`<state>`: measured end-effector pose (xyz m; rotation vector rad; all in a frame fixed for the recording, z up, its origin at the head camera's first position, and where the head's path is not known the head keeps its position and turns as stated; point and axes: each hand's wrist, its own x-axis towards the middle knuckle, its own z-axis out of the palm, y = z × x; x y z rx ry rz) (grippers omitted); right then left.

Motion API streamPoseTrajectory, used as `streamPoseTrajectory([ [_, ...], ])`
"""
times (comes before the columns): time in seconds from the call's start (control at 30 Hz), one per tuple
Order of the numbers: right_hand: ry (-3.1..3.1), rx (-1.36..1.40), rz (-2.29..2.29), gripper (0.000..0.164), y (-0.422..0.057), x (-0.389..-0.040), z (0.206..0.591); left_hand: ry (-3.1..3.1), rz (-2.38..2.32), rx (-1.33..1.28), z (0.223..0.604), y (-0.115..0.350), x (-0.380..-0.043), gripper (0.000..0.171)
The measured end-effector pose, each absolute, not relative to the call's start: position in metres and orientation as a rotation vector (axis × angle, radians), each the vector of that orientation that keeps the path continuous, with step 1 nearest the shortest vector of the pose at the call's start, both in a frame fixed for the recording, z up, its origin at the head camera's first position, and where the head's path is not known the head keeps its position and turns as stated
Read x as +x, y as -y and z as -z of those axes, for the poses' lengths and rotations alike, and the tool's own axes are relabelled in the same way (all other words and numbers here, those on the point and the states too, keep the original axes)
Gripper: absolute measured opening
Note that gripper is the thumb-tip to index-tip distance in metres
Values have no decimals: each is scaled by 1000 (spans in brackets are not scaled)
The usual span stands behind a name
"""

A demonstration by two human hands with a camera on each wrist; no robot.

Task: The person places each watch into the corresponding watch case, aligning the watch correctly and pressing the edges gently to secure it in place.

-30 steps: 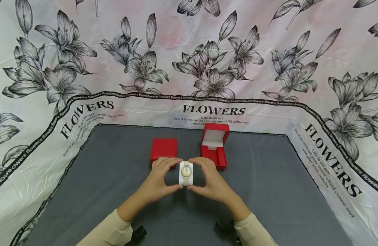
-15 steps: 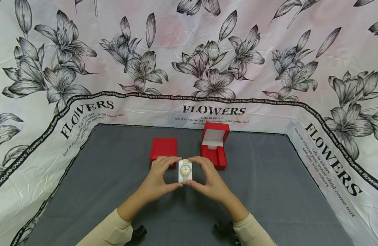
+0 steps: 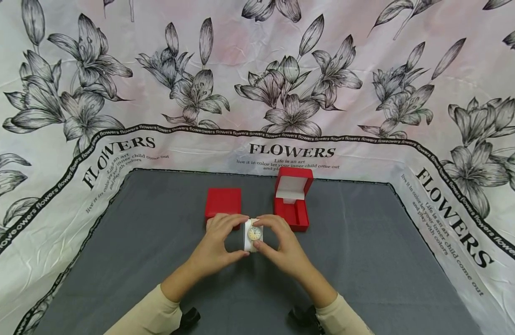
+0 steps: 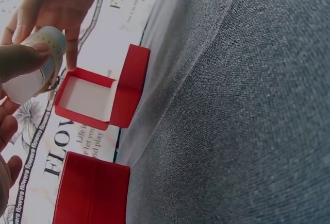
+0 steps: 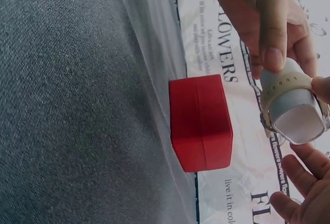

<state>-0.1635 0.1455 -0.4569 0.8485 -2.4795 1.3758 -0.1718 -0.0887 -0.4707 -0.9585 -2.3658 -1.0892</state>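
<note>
A wristwatch (image 3: 254, 233) with a round pale dial and a beige strap is wrapped round a white watch cushion (image 3: 247, 243), held in the air above the table. My left hand (image 3: 213, 246) grips the cushion by its left side, thumb below and fingers above. On the other side, my right hand (image 3: 288, 249) pinches the watch, its thumb over the lower strap and a fingertip at the upper strap. In the right wrist view the perforated strap (image 5: 283, 86) sits near the cushion's end (image 5: 299, 121). The cushion's far side is hidden in the head view.
Behind the hands stands an open red box (image 3: 297, 214) with a white-lined lid. A closed red box (image 3: 224, 202) is left of it, partly behind my left hand. Both rest on a grey tablecloth (image 3: 136, 260), with a flower-printed cloth (image 3: 198, 144) at the back.
The watch has shifted slightly right on the cushion, baring more white on its left. My right thumb and fingertip have moved inward over the strap. My left hand stays nearly still.
</note>
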Motion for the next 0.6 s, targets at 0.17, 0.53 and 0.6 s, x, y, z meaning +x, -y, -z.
streamPoseTrajectory([
  [0.17,2467,850,-1379,45,-144,-163,457,2359,1065,-950,470,89,-172,83],
  [0.53,2501,841,-1415,44,-144,-161,456,2357,1143,-907,470,90,-173,82],
  [0.6,2510,838,-1416,44,-144,-160,456,2363,1166,-906,471,90,-173,80],
])
